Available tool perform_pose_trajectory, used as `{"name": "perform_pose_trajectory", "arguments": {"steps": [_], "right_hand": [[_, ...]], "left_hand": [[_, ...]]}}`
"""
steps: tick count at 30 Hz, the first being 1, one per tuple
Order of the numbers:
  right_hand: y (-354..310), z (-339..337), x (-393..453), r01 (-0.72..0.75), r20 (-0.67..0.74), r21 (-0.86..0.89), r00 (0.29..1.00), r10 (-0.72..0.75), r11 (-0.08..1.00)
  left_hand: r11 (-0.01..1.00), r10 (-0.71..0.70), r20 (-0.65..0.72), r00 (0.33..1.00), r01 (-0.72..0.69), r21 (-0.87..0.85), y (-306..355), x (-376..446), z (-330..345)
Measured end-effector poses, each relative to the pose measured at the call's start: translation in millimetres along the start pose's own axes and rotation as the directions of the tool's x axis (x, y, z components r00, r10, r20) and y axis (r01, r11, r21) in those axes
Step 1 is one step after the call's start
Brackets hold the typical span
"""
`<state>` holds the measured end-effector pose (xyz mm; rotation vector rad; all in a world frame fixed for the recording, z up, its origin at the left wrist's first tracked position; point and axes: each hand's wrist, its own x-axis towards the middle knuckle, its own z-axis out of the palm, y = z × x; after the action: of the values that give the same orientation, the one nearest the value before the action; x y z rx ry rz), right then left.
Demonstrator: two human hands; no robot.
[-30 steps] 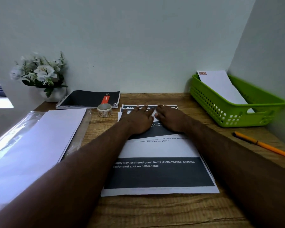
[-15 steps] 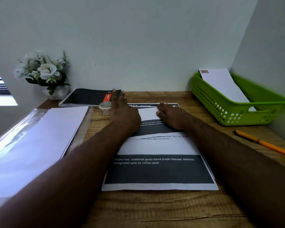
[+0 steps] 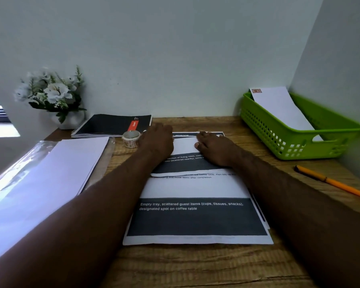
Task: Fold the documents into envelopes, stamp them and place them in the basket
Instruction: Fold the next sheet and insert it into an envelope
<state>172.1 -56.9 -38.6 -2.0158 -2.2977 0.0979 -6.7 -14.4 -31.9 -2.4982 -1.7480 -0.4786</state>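
Your green basket holds one stamped envelope, leaning on its rim. Your left hand and right hand press flat on the folded document

The printed document lies folded on the desk; a stamped white envelope leans in the green basket.

dim, bluish scene; daylight from the left glares on the plastic sleeve; wide-angle edges bend.
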Motion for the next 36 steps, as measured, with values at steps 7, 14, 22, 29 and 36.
{"name": "perform_pose_trajectory", "arguments": {"steps": [7,14,22,29,36], "right_hand": [[6.1,4.3,-1.4,-0.002,-0.149,-0.029,0.989,-0.003,1.000],[15.9,-14.3,-1.5,0.030,-0.647,-0.091,0.758,-0.082,0.995],[13.1,-16.9,-8.2,0.160,-0.504,-0.087,0.844,-0.182,0.983],[11.8,-17.4,-11.0,0.173,-0.193,0.227,0.973,-0.129,0.959],[7.2,-5.7,-0.1,0.083,-0.238,0.184,0.970,-0.038,0.979]], "left_hand": [[0.995,-0.031,-0.108,0.994,0.021,-0.095,-4.3,5.8,2.1],[0.967,0.231,-0.643,0.730,-0.245,0.070,10.9,-3.4,-10.5],[0.936,0.339,-0.300,0.892,-0.287,0.206,25.0,-12.5,-14.9],[0.932,0.250,0.044,0.967,-0.228,-0.283,22.8,-9.5,8.7],[0.966,0.235,0.210,0.949,-0.205,-0.157,26.0,-9.2,9.1]]}}
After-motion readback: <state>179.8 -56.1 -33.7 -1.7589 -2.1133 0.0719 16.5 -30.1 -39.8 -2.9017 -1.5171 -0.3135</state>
